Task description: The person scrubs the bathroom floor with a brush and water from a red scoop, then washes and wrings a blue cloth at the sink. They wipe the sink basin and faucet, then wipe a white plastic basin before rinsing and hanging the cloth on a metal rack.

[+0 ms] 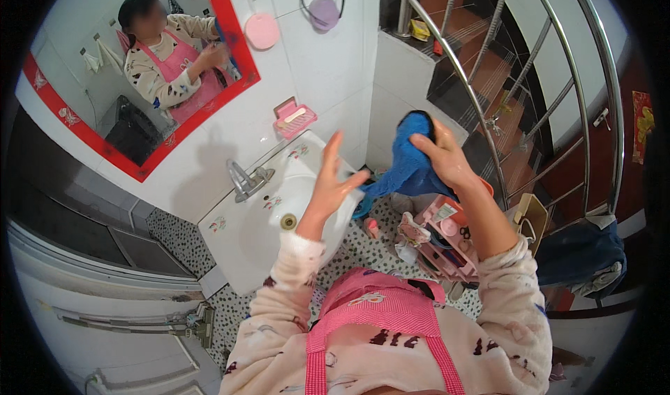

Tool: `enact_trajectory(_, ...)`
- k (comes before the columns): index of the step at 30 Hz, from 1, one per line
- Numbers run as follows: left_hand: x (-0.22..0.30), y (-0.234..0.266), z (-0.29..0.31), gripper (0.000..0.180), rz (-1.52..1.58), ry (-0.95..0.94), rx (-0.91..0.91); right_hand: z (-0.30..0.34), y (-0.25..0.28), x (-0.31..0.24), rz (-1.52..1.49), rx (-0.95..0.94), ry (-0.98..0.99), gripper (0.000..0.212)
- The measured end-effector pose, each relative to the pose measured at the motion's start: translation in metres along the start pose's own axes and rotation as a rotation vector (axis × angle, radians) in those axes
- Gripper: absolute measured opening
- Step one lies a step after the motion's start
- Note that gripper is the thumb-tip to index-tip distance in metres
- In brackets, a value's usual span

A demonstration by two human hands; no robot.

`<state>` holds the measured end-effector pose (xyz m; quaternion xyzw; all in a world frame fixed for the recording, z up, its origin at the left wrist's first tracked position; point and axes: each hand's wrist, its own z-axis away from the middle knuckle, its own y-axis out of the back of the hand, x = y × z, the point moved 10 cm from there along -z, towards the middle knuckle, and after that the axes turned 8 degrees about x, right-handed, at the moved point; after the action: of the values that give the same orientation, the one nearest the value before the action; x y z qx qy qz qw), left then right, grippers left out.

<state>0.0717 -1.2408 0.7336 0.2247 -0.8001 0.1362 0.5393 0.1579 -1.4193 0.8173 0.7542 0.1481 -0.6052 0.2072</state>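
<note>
A blue towel (pixel 410 159) with a dark edge is gripped in my right hand (pixel 448 158), the thumb pressed on top of the cloth. Its lower part hangs toward the left, ending close to my left hand (pixel 332 185). That hand is open, fingers stretched upward and thumb apart, held above the white washbasin (pixel 234 245). Whether the towel's end touches my left hand, I cannot tell. Behind the basin bowl is a chrome faucet (pixel 246 180), and a drain (pixel 287 221) shows in the bowl.
A red-framed mirror (pixel 241 60) hangs at upper left. On the wall sits a pink soap dish (pixel 296 119). To the right stand a pink shelf cart (pixel 447 245) with small items and a metal stair railing (pixel 583 102). A dark cloth (pixel 579 259) hangs at the far right.
</note>
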Motion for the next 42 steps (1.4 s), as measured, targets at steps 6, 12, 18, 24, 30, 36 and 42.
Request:
enact_trajectory(6,0.090,-0.154,-0.045,0.075,0.012,-0.153,-0.618,-0.009,0.050,-0.067,0.093,-0.252,0.166,0.023)
enact_trajectory(12,0.080,-0.210,-0.039,0.051,0.097,0.142,-0.727,-0.011,0.146,-0.108,0.689,-0.027,0.428,0.029)
enact_trajectory(18,0.185,-0.285,-0.055,0.037,0.338,0.119,-0.751,0.011,0.223,-0.053,0.188,-0.202,0.122,0.050)
enact_trajectory(24,0.233,-0.314,-0.058,0.034,0.294,0.000,-0.891,0.047,0.241,-0.004,0.523,-0.074,0.305,0.034)
enact_trajectory(30,0.234,-0.322,-0.100,0.024,-0.496,-0.490,-0.842,0.077,0.306,-0.048,1.094,0.336,0.190,0.022)
enact_trajectory(36,0.188,-0.332,-0.126,0.021,-0.605,-0.797,-0.788,0.088,0.352,-0.071,0.513,0.443,-0.226,0.027)
enact_trajectory(42,0.166,-0.373,-0.147,0.027,-0.223,-0.036,-0.811,0.096,0.381,-0.096,0.617,0.753,0.250,0.029)
